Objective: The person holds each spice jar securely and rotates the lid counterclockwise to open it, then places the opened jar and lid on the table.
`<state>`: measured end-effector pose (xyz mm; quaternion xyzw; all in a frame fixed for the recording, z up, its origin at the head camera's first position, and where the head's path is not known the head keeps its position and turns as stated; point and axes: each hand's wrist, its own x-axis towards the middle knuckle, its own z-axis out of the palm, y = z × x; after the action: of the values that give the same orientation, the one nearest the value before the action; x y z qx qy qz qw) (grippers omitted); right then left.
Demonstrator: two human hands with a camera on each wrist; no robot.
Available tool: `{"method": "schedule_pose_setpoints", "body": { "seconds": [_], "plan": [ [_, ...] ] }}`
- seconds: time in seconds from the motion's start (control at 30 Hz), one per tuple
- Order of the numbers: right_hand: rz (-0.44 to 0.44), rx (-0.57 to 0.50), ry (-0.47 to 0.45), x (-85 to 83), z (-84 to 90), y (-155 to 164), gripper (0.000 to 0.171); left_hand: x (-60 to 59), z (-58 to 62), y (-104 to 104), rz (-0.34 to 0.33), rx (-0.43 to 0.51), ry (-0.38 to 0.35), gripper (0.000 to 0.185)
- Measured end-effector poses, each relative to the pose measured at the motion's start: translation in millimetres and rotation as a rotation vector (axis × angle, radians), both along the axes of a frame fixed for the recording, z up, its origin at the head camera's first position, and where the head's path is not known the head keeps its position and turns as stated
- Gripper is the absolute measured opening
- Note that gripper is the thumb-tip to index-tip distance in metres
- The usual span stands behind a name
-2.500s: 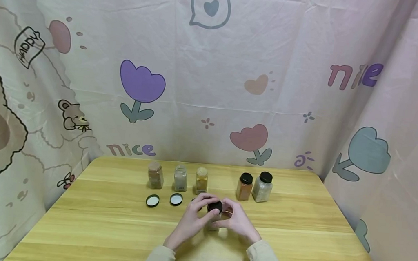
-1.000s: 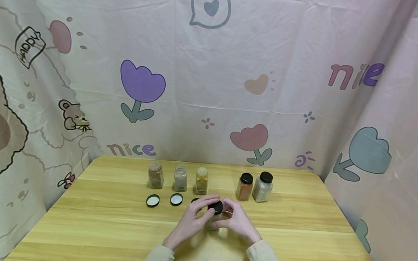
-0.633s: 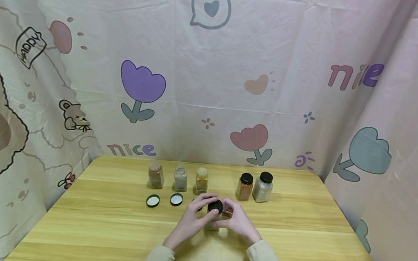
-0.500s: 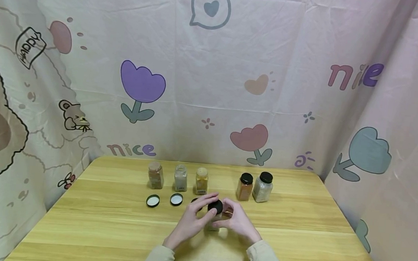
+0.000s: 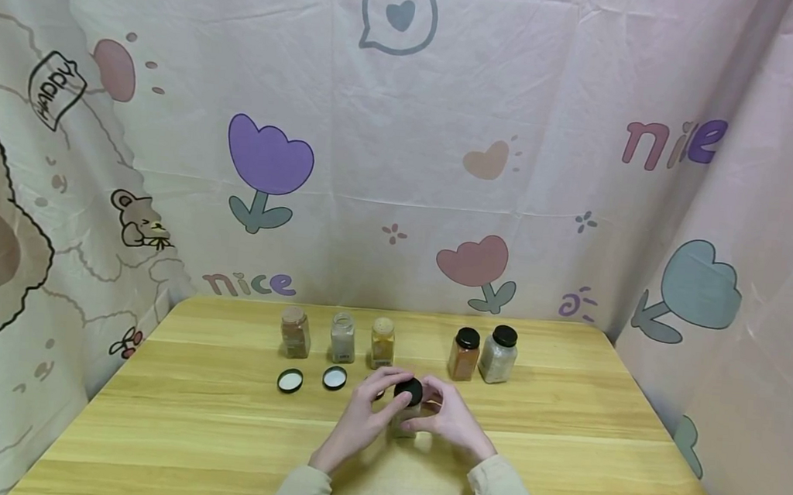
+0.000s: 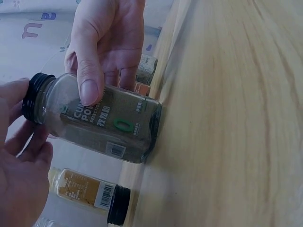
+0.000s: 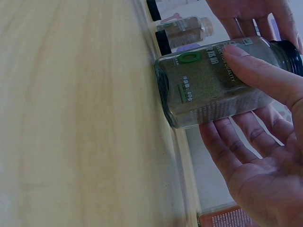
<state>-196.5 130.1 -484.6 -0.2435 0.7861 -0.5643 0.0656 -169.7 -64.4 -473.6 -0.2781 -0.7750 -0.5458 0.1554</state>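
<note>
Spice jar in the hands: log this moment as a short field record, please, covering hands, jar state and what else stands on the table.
held item: spice jar, dark greenish powder, base on the table
cap: black cap on the jar's neck
right hand: grips the jar body
left hand: fingers round the cap
back row: three uncapped jars, two capped jars
loose lids: two lids in plain sight in front of the uncapped jars

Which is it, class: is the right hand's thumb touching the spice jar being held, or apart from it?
Touching. The right wrist view shows the right hand's thumb pressed flat on the spice jar.
</note>
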Motion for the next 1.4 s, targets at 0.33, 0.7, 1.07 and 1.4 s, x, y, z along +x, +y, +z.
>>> {"method": "schedule_pose_setpoints", "body": {
  "seconds": [0.33, 0.7, 1.07, 1.4],
  "plan": [
    [0.005, -0.003, 0.0, 0.4, 0.8, 0.4, 0.045, 1.9, 2.5, -0.4, -0.051, -0.008, -0.021, 0.03],
    [0.003, 0.0, 0.01, 0.4, 0.7, 0.2, 0.047, 0.2, 1.3, 1.9, -0.052, -0.016, 0.036, 0.029],
    [0.0, 0.004, -0.001, 0.5, 1.4, 0.3, 0.048, -1.7, -1.6, 0.8, -0.06, -0.011, 0.063, 0.03],
    [-0.005, 0.0, -0.007, 0.7, 1.1, 0.1, 0.047, -2.3, -3.6, -0.5, -0.046, -0.005, 0.076, 0.032]
  ]
}}
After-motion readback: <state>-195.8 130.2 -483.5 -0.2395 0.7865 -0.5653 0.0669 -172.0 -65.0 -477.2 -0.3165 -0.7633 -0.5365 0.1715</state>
